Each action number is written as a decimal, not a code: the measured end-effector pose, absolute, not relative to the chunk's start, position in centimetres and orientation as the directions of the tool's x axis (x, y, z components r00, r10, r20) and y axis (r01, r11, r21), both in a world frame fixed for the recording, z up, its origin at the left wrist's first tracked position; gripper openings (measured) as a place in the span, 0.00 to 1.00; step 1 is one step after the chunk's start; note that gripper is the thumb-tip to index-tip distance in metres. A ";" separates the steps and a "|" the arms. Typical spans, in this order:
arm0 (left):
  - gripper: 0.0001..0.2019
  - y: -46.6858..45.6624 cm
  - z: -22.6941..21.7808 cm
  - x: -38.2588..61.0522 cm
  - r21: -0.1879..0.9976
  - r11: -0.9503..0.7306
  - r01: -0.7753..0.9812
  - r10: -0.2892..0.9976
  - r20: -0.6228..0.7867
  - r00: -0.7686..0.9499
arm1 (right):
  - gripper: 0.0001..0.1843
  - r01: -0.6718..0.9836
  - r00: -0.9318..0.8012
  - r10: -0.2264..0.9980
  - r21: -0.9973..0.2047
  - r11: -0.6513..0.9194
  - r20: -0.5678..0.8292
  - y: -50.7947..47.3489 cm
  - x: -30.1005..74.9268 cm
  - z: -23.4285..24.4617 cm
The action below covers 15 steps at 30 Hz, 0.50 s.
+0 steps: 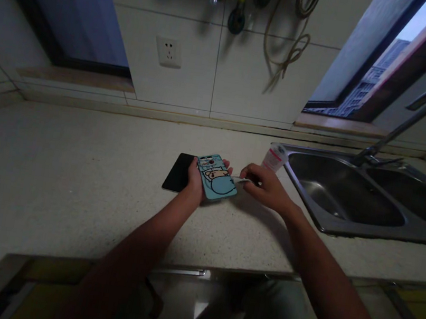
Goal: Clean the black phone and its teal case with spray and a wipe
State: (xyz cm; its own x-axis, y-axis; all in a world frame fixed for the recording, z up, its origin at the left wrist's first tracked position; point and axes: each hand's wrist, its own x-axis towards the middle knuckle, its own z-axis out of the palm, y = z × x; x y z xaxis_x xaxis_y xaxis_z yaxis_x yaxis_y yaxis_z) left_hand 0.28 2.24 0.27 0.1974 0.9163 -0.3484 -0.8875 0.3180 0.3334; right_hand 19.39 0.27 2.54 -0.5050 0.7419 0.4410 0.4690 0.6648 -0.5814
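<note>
My left hand is closed round a light blue phone case with a cartoon figure and camera cut-outs at its top. Whether a phone sits inside the case cannot be told. At the case's right edge, my right hand pinches a thin whitish strip, whose kind is unclear in the dim light. Behind my left hand lies a flat black rectangular slab on the pale countertop, partly covered by the hand. Just beyond my right hand is a clear plastic cup with pink print.
A double steel sink with a tall faucet takes up the right side of the counter. On the tiled back wall are a socket, pipe fittings and a hanging cord. The counter's front edge runs below my forearms.
</note>
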 end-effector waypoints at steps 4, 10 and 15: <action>0.34 2.5 0.0 0.3 0.348 0.311 -0.885 0.921 -0.340 0.190 | 0.13 0.419 -0.446 0.790 -0.681 0.600 0.421 0.1 19.1 2.2; 0.33 2.4 0.2 0.3 0.379 0.309 -0.872 0.920 -0.353 0.172 | 0.13 0.330 -0.405 0.816 -0.767 0.551 0.412 0.0 18.5 1.8; 0.30 2.4 0.4 -0.1 0.414 0.398 -0.819 0.903 -0.334 0.270 | 0.12 0.299 -0.199 0.902 -0.853 0.429 0.384 0.1 17.5 1.6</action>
